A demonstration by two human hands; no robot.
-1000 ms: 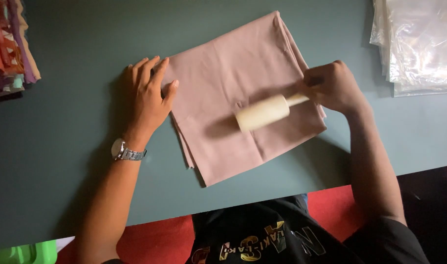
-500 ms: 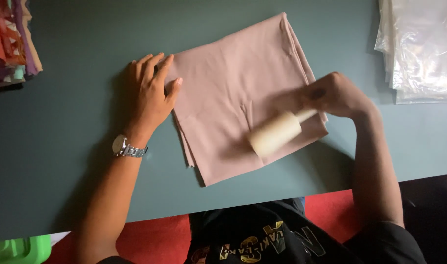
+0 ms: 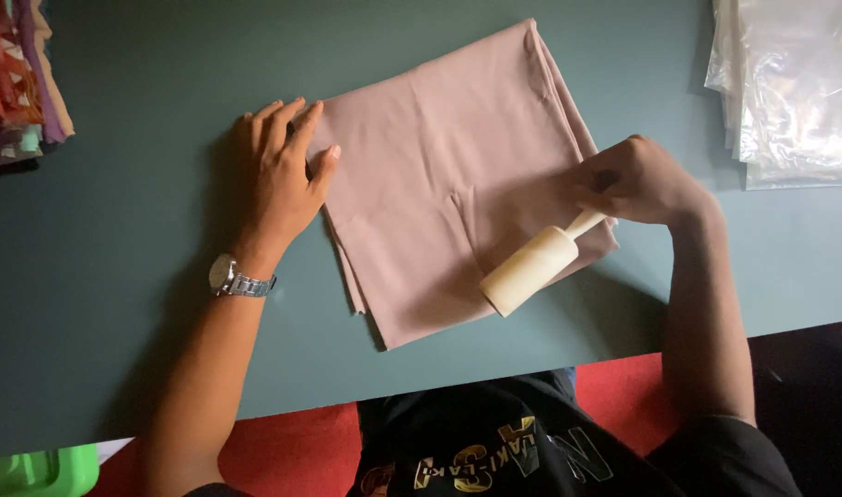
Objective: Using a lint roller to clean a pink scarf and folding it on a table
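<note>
A dark green table fills most of the head view, and on it, from the centre out toward 1 o'clock, a folded dusty-pink cloth is laid flat and skewed. At 2 o'clock a stack of clear plastic bags is seen, and at 10 o'clock a pile of colourful fabric; both lie well apart from the cloth. The cloth's 9 o'clock edge is pinned by the left hand, whose fingers are spread flat and grasp nothing; a metal wristwatch is worn below it. The right hand is curled shut around the thin handle of a cream lint roller. Over the last second the roller has been drawn from mid-cloth down toward the 5 o'clock edge, where its drum now rests at the cloth's border, while the left hand has stayed put. One pass across that strip is judged to be ending.
</note>
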